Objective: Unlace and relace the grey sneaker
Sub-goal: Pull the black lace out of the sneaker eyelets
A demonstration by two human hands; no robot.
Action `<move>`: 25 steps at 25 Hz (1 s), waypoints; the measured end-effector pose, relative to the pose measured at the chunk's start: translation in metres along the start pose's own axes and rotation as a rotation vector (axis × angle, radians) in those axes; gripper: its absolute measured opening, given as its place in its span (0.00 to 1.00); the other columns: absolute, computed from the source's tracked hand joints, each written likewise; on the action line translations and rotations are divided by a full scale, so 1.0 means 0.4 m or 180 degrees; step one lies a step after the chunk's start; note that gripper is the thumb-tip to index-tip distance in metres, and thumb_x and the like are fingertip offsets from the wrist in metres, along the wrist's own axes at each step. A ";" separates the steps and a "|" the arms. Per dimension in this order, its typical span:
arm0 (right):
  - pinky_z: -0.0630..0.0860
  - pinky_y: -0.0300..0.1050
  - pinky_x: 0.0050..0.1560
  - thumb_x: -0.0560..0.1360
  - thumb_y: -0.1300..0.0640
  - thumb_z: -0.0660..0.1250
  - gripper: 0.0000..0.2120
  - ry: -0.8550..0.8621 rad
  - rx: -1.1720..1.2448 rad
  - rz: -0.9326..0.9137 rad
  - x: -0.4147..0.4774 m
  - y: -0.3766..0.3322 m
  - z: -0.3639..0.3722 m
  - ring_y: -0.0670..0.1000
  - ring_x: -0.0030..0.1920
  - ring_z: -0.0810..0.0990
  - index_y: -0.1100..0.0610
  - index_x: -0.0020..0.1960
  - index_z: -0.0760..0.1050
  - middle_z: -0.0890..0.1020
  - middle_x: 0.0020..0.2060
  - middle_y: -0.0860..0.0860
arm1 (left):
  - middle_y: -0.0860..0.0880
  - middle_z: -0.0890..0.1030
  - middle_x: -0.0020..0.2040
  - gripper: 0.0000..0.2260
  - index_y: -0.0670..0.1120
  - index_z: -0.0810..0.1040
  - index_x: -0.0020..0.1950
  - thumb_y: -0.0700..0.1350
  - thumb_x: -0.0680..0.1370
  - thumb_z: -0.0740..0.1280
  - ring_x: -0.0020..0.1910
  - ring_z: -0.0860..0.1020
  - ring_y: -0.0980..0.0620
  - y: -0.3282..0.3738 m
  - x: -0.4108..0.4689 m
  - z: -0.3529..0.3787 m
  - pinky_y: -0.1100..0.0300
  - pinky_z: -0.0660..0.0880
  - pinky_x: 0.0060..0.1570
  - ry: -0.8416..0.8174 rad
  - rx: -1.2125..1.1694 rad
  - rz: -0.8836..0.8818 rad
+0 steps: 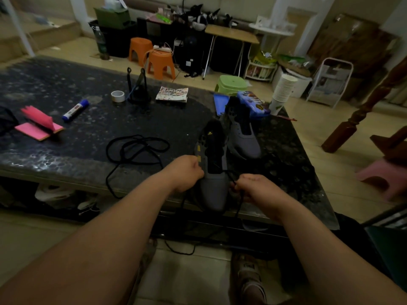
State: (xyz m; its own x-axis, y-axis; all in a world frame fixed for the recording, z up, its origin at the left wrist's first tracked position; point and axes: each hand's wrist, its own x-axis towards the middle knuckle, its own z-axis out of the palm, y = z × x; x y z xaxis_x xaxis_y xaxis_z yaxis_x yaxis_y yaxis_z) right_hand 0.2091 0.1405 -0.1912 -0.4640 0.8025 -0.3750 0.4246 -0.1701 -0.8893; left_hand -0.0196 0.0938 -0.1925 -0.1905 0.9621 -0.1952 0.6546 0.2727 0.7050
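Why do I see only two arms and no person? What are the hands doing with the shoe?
The camera sits on the person's head and looks down, so you see only their own arms, as if through their eyes. There is just this one picture. On the dark table stand the near grey sneaker and a second sneaker behind it. The right hand pinches a black lace that runs to the near shoe. The left hand is curled against that shoe's side; what it grips is hidden. A loose lace lies to the left, with pink paper, a marker and a tape roll farther off.
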 end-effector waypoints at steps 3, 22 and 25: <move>0.74 0.51 0.46 0.72 0.44 0.74 0.17 0.0474 -0.0615 -0.0040 0.039 -0.001 0.027 0.54 0.42 0.79 0.59 0.44 0.78 0.80 0.39 0.54 | 0.48 0.69 0.32 0.14 0.47 0.69 0.34 0.46 0.75 0.71 0.34 0.69 0.51 -0.009 -0.011 -0.028 0.56 0.64 0.36 -0.0190 -0.0494 -0.0155; 0.73 0.47 0.40 0.81 0.48 0.68 0.15 0.0910 -0.0644 -0.0360 0.062 0.006 0.046 0.52 0.37 0.79 0.60 0.45 0.79 0.83 0.39 0.57 | 0.50 0.76 0.38 0.12 0.48 0.70 0.40 0.46 0.82 0.67 0.40 0.76 0.49 -0.005 -0.008 0.002 0.56 0.72 0.38 0.0102 0.0206 0.0246; 0.77 0.52 0.41 0.81 0.51 0.66 0.13 0.1039 -0.0838 -0.0314 0.069 -0.004 0.045 0.54 0.40 0.82 0.59 0.43 0.78 0.83 0.39 0.56 | 0.42 0.85 0.44 0.10 0.45 0.73 0.39 0.45 0.79 0.68 0.48 0.84 0.41 -0.019 -0.010 -0.022 0.48 0.81 0.48 0.0004 -0.0840 -0.0248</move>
State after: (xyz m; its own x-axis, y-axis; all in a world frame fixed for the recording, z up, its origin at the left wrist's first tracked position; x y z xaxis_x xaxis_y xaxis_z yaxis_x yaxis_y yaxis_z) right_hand 0.1815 0.1524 -0.2047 -0.2600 0.9537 -0.1515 0.5940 0.0343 -0.8037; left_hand -0.0304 0.0877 -0.1910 -0.2337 0.9382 -0.2551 0.4247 0.3345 0.8413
